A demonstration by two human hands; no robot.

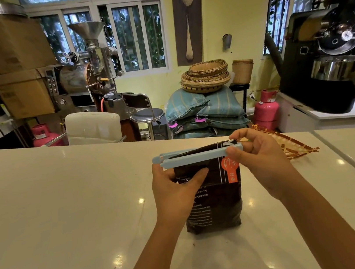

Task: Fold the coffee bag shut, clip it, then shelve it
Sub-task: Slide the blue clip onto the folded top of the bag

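Coffee bag (214, 200) upright on tabletop (67, 208); left hand (176, 192) grips its side, right hand (258, 159) pinches blue clip (198, 155) across folded top.

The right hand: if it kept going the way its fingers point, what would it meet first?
The right hand points left along the light blue clip it is pinching, so it would slide along that clip atop the coffee bag, likely toward the left hand; depth is unclear.
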